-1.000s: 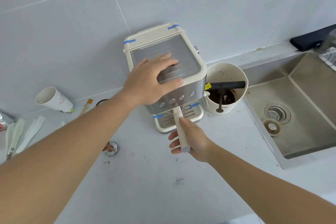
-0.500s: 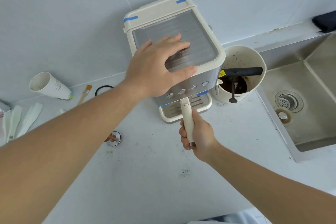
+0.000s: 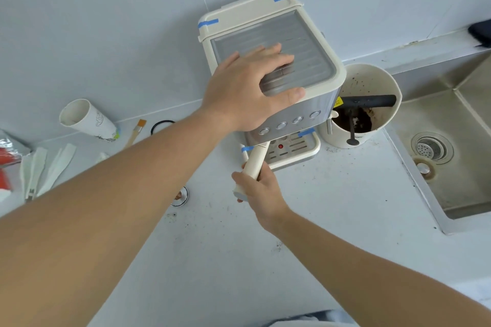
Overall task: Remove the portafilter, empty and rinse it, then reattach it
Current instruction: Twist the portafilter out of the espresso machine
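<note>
Left hand (image 3: 249,87) lies flat on top of the coffee machine (image 3: 276,61), fingers spread and gripping nothing, just bracing it. Right hand (image 3: 259,188) has its fingers clenched round the portafilter (image 3: 253,164) handle, which angles out left under the machine's front. Best bet: press down firmly, swing the handle smoothly, then lower it clear.
</note>
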Tool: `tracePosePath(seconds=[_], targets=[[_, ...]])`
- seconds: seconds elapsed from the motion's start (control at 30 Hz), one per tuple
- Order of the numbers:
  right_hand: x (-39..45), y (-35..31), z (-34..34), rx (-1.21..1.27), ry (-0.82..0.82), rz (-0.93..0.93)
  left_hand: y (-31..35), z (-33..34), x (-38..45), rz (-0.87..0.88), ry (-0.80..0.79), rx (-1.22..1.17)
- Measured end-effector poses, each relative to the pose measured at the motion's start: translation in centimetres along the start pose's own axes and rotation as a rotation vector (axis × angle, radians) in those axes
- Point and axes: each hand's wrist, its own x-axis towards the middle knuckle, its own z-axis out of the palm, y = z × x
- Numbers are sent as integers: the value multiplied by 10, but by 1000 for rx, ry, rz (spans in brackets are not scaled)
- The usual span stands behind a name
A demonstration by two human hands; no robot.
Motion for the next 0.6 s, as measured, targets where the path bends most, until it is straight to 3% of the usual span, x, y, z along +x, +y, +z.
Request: tracePosePath(seconds=[0.13,0.6], targets=[[9,-4,-2,2,-42,22,0,-2,0,8,2,-8],[31,-3,28,15,35,24,-3,1,2,13,3,-10]])
